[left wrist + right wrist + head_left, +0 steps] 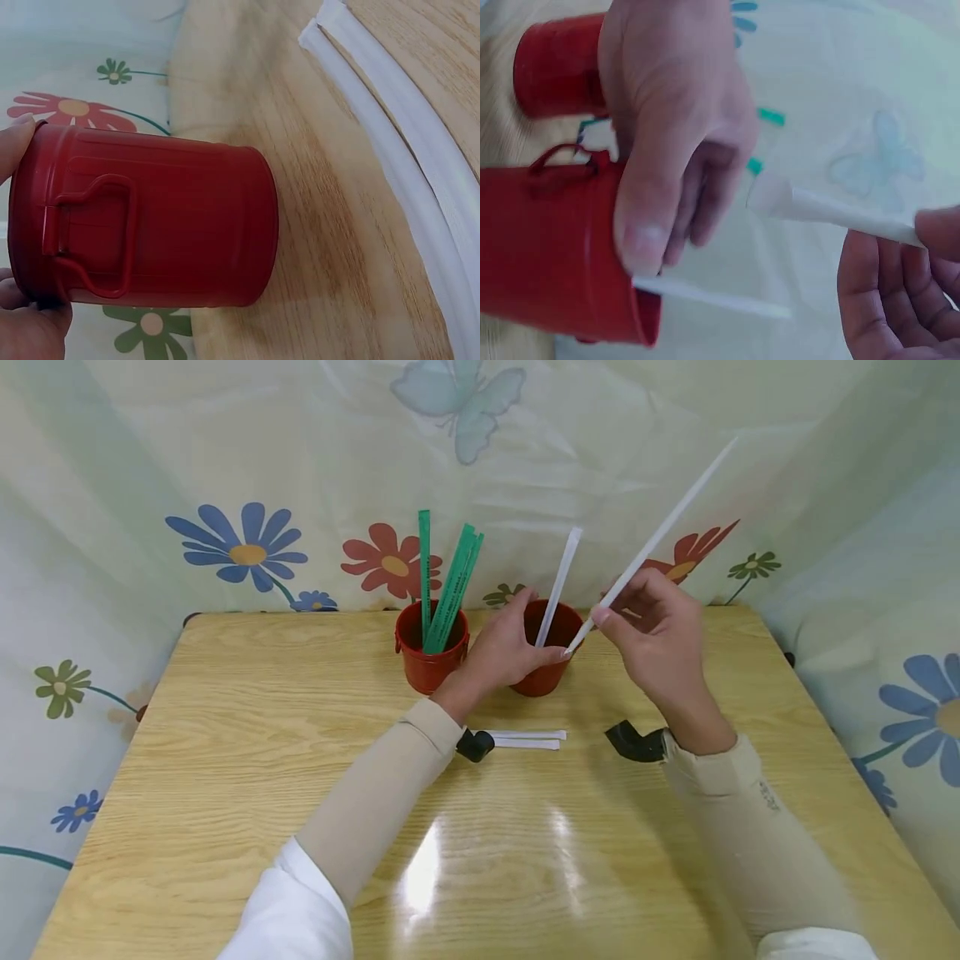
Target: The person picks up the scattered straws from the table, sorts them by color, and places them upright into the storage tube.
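Note:
My left hand [498,647] holds the right-hand red bucket [542,683] by its rim, with thumb and fingers spread around the top. One white paper-wrapped straw [559,578] leans inside this bucket. Between its thumb and fingers, my right hand [667,647] pinches another white paper-wrapped straw [671,522], tilted up to the right. The low end of that held straw is near the bucket's rim and my left thumb; in the right wrist view the straw end [776,196] hangs in the air beside the bucket's mouth.
A second red bucket [431,672] with several green-wrapped straws [453,593] stands to the left. Two white-wrapped straws [528,744] lie on the wooden table [285,760] in front of the buckets. A flowered curtain [300,460] hangs behind the table.

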`<state>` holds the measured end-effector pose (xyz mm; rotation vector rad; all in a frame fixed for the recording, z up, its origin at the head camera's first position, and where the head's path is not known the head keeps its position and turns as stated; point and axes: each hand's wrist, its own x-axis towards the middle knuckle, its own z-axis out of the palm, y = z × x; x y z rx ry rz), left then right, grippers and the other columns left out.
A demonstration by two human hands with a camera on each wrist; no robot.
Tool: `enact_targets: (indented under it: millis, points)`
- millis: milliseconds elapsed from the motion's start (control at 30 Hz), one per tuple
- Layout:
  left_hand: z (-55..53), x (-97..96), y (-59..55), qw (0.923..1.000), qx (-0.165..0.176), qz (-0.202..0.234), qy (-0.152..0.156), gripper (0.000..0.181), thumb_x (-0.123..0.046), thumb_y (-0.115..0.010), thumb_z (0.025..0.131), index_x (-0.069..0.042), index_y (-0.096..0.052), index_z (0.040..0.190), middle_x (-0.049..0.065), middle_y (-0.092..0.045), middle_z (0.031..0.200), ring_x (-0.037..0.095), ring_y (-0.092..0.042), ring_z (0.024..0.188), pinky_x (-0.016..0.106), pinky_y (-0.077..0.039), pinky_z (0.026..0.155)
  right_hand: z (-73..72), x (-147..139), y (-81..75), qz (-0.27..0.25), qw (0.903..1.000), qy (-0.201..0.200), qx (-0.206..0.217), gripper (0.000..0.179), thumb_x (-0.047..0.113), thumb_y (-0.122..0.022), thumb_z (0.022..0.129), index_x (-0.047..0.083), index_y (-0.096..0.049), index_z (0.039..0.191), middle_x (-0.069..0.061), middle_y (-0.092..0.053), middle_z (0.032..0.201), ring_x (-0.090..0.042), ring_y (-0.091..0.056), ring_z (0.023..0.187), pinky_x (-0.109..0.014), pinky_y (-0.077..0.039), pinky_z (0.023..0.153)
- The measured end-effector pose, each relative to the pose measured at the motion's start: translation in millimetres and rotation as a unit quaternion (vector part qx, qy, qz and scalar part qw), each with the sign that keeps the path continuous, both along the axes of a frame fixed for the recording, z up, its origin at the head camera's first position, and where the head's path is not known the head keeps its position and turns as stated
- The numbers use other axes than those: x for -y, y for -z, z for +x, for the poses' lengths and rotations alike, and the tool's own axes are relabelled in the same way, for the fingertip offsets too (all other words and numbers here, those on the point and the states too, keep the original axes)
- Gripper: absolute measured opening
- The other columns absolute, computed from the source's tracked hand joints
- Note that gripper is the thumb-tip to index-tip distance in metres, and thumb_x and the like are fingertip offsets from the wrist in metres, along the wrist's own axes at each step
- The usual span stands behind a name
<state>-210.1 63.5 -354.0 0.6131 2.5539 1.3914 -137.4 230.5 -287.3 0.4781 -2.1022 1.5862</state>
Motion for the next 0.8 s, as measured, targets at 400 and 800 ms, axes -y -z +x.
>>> enact_targets:
  millis: [400, 800]
  points:
    - [-3.8, 2.7, 1.3, 0.9999, -0.007, 0.01, 0.006, 0.082, -0.042, -0.081, 0.079, -0.018, -0.035, 0.142, 0.004, -0.055, 0.137, 0.024, -0.056, 0.125, 0.04, -0.049, 0.105, -44.9, 4, 17.4, 0.086, 0.9859, 0.118, 0.083, 0.014, 0.006, -0.068, 0.089, -0.005, -0.065, 0.099, 0.007, -0.061, 0.081, -0.005, -0.064, 0.075, -0.011, -0.055, 0.071]
    - [-5.6, 4.8, -0.6, 0.9998, -0.011, 0.007, 0.013, 0.081, -0.04, -0.08, 0.08, -0.017, -0.035, 0.143, 0.003, -0.053, 0.134, 0.019, -0.054, 0.121, 0.038, -0.05, 0.103, -43.8, 8, 25.8, 0.243, 0.9449, 0.192, 0.105, 0.022, 0.017, -0.064, 0.092, -0.001, -0.074, 0.1, -0.019, -0.074, 0.09, -0.029, -0.069, 0.08, -0.019, -0.045, 0.064]
